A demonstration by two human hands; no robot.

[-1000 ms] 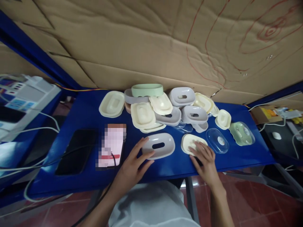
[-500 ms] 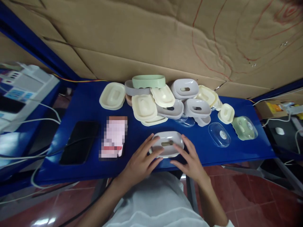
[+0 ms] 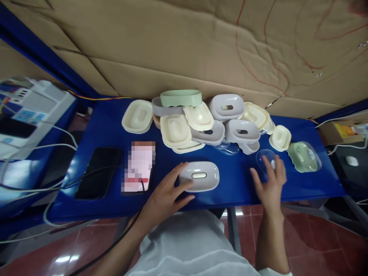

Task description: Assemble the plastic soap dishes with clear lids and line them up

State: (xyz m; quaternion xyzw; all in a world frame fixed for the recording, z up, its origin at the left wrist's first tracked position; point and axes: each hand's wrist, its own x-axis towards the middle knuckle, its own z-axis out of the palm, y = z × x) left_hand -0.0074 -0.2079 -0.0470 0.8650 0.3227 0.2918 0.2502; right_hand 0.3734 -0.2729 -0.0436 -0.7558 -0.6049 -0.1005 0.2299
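A grey oval soap-dish tray with a cream insert showing through its slot lies near the front edge of the blue table. My left hand rests against its left end, fingers spread on the rim. My right hand is open over a clear oval lid, fingertips touching it. Behind lies a heap of cream, grey and green soap-dish parts.
A black phone with a cable and a second phone lie at the table's left. A pale green lid and a cream insert sit at the right. Cardboard sheets stand behind. A white machine stands far left.
The cream insert from the right now sits inside the grey tray. My right hand left the tray and moved right onto the clear lid. My left hand stayed at the tray.
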